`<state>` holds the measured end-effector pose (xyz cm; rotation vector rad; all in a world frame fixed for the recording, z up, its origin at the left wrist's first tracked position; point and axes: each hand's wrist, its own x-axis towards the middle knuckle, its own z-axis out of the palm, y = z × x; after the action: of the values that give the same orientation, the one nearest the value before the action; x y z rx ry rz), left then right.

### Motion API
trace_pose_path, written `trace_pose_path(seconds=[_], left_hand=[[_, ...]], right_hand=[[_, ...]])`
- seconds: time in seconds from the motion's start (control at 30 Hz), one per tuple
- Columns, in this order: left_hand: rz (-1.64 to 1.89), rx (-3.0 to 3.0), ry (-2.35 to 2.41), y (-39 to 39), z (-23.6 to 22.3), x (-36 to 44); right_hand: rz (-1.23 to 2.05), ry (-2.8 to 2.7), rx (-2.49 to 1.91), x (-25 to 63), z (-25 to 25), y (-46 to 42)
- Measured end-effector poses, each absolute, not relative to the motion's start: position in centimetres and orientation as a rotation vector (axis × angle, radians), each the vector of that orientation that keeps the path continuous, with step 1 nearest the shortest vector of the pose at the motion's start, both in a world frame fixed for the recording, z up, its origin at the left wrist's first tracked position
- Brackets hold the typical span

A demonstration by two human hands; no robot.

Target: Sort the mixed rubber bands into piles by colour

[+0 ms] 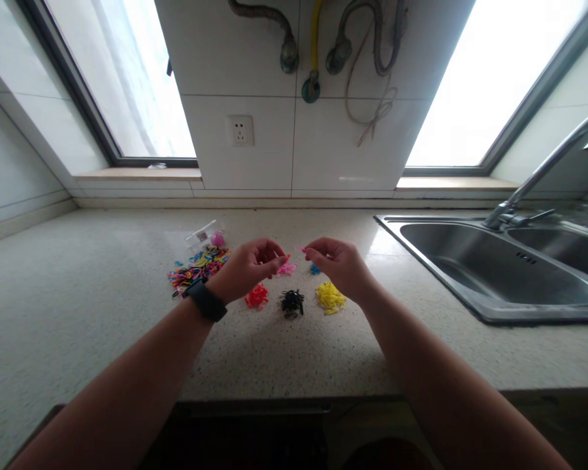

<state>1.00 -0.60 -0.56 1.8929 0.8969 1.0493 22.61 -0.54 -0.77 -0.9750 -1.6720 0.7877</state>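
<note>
My left hand (249,266), with a black wristband, is curled over the speckled counter (78,294) and pinches a small red-pink elastic band at its fingertips. My right hand (338,261) faces it a short gap away, fingers closed on a tiny pink band. Below and between the hands lie sorted little heaps of bands: pink (287,268), blue (314,269), red (257,296), black (292,303) and yellow (330,297). A mixed heap of coloured bands (198,266) lies left of my left hand.
A small clear plastic box (204,234) with a pink item sits behind the mixed heap. A steel sink (500,267) with a tap (543,170) fills the right side. Tiled wall, a socket (240,130) and hoses stand behind.
</note>
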Motion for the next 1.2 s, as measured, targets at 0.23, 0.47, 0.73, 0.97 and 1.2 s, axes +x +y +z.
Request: trace_pose_path(seconds=[0.23, 0.47, 0.73, 0.97, 1.2], left_hand=[[1.124, 1.811, 0.806, -1.0, -0.2, 1.0], [1.129, 1.824, 0.76, -1.3, 0.0, 1.0], [1.139, 1.825, 0.764, -1.5, -0.1, 0.9], [1.164, 1.847, 0.774, -1.3, -0.2, 0.7], [1.146, 1.864, 0.806, -1.5, 0.1, 0.8]], right_hand=[[0.82, -1.653, -0.96, 23.1, -0.5, -1.0], [0.816, -1.662, -0.951, 23.3, -0.3, -1.1], [0.802, -1.676, -0.919, 23.6, -0.2, -1.3], [0.781, -1.684, -0.927, 23.9, -0.3, -1.4], [0.792, -1.675, -0.946, 23.8, -0.1, -1.5]])
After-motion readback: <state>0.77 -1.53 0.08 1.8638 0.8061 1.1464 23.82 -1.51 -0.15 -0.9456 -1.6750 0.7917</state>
